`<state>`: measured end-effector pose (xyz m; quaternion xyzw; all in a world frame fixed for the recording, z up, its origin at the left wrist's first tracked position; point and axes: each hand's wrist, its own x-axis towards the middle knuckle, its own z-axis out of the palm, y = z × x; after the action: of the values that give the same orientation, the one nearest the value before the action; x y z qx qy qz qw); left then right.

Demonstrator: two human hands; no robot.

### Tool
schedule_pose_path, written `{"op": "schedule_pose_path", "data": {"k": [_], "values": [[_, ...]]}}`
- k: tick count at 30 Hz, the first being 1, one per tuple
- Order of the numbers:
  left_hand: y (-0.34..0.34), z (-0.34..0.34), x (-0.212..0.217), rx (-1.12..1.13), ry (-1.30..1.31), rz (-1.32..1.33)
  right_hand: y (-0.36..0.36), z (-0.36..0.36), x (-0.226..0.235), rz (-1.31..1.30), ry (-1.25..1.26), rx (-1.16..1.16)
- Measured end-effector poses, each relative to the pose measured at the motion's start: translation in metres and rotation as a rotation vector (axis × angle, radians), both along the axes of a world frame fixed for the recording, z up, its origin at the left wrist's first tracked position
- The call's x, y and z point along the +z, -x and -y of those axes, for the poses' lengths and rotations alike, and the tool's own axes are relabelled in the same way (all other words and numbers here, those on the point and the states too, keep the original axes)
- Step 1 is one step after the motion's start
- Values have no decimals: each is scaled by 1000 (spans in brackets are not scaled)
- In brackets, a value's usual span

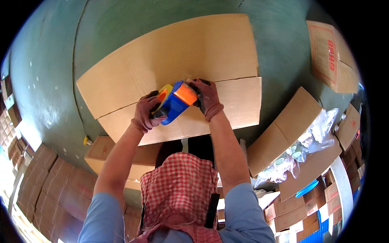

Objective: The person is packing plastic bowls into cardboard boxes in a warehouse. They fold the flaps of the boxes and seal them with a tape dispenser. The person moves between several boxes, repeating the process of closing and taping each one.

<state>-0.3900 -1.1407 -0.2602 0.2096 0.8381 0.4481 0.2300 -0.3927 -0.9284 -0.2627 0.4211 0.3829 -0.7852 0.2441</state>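
Tape dispenser [175,103], blue with orange and yellow parts, sits on the seam of a flattened cardboard box [170,69] lying on the green floor [48,81]. Left hand [146,113] fingers wrap its handle; right hand [206,99] fingers press its orange end. Stacked cartons [44,182] lie at 8 o'clock, a plastic bag [304,150] at 4 o'clock.

This looks like a packing room or warehouse. Stacks of closed brown cardboard boxes [44,182] fill the left side. More brown boxes [308,214] pile up on the right. A flat brown cardboard box [178,60] lies on the green floor [52,73]. An open cardboard box [283,129] sits beside clear plastic bags [300,150] of small goods.
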Motion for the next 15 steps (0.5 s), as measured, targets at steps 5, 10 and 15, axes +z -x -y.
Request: {"op": "schedule_pose_path", "data": {"k": [5,10,15], "values": [[33,-46,33,-106,276,117,-38,-72,-9,-29,-531,-13],[67,-142,56,-139,512,276,-23,-180,-8,-14,-754,-388],[63,-181,50,-106,564,254,4,-206,-47,166,-719,-298]]}}
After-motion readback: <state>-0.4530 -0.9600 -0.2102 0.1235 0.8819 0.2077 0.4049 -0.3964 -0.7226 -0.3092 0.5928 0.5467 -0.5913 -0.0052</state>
